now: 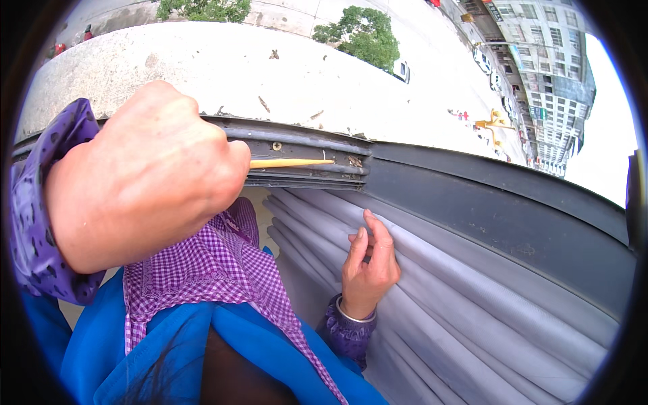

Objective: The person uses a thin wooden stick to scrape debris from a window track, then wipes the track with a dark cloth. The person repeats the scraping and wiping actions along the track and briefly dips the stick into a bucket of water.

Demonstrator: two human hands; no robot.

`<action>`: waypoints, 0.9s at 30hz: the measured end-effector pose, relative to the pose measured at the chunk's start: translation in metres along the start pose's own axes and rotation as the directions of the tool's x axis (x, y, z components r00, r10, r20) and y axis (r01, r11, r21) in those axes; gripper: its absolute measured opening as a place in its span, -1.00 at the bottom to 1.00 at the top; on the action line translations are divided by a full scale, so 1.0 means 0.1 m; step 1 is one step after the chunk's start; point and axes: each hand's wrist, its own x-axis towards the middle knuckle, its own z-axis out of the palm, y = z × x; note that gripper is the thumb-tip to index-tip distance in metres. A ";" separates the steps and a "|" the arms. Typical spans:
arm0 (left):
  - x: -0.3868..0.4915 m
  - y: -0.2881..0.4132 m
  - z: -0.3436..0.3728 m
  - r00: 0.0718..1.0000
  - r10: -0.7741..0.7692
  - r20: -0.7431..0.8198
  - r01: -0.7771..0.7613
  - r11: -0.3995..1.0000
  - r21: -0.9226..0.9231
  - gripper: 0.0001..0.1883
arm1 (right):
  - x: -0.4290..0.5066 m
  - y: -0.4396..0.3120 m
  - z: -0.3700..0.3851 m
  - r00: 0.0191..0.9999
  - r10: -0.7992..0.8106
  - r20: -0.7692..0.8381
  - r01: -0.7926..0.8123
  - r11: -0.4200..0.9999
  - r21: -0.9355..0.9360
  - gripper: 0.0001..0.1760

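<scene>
My left hand (152,172), in a purple patterned sleeve, is closed in a fist with its back to the camera. From it a thin yellow tapered stick (288,163) points right; its other end is hidden in the fist. The stick's tip lies over the grooved track of a dark metal window frame (304,152), just left of a scrap of brown debris (355,161). My right hand (372,263), below and to the right, has curled fingers, thumb and index apart, and nothing held. It is in front of the grey curtain (435,283); contact is unclear. A bangle circles its wrist.
Beyond the track is a pale outer ledge (228,71) with bits of debris. A street with trees (369,40), vehicles and buildings lies far below. The frame's dark side panel (496,212) runs to the right. A purple checked apron (202,273) hangs over blue clothing.
</scene>
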 end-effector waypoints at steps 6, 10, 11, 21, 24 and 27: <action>0.11 -0.02 0.38 0.937 0.222 -0.271 -0.242 0.970 -0.041 -0.87 | -0.01 0.01 0.00 1.000 0.003 0.012 -0.003 1.000 0.005 -0.71; 0.20 0.02 0.41 0.960 0.208 -0.190 -0.230 0.968 -0.101 -0.88 | 0.00 -0.02 -0.02 0.999 0.024 0.022 -0.024 1.000 0.006 -0.71; 0.22 0.02 0.42 0.960 0.216 -0.177 -0.237 0.965 -0.109 -0.87 | 0.00 -0.02 -0.02 0.999 0.038 0.024 -0.038 0.999 0.022 -0.71; 0.41 0.21 0.39 0.959 0.193 -0.209 -0.246 0.930 -0.272 -0.85 | 0.07 -0.03 -0.01 1.000 0.011 0.026 -0.011 1.000 0.010 -0.73; 0.47 0.29 0.47 0.949 0.209 -0.237 -0.270 0.926 -0.265 -0.85 | 0.09 -0.05 0.00 1.000 0.017 0.025 -0.017 0.999 0.029 -0.73; 0.43 0.23 0.59 0.967 0.166 -0.195 -0.225 0.914 -0.336 -0.85 | 0.10 -0.07 -0.01 1.000 0.017 0.023 -0.018 0.999 0.026 -0.74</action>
